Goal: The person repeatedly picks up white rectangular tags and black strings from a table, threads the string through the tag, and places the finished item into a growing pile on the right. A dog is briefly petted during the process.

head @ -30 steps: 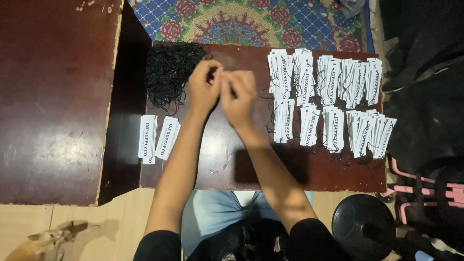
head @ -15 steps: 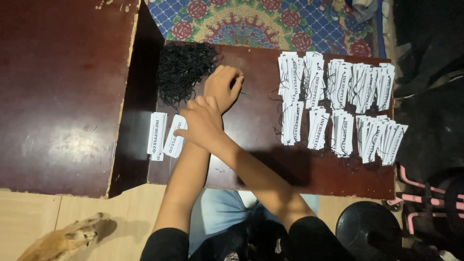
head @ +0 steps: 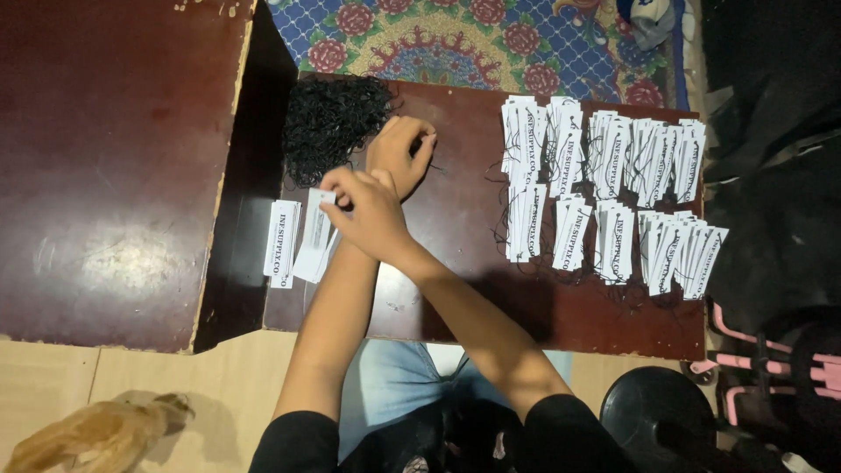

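Observation:
My arms are crossed over a low dark wooden table [head: 455,298]. My right hand [head: 372,210] reaches left across my left forearm, its fingertips closed on the top white paper tag of a small stack [head: 314,241]. A second small stack of tags [head: 280,241] lies just left of it. My left hand [head: 399,149] rests farther back beside a heap of black string loops [head: 333,123]. Its fingers are curled, and a thin black string seems pinched in them.
Many white tags with black strings [head: 604,201] lie in rows across the table's right half. A larger dark red table [head: 114,166] adjoins on the left. A patterned rug [head: 455,44] lies beyond. A black round stool [head: 653,420] and a tan animal [head: 96,434] are near the floor.
Both hands were joined mid-table a second ago. My right hand has moved left and down to the small tag stacks, crossing over my left arm. My left hand stayed near the string heap.

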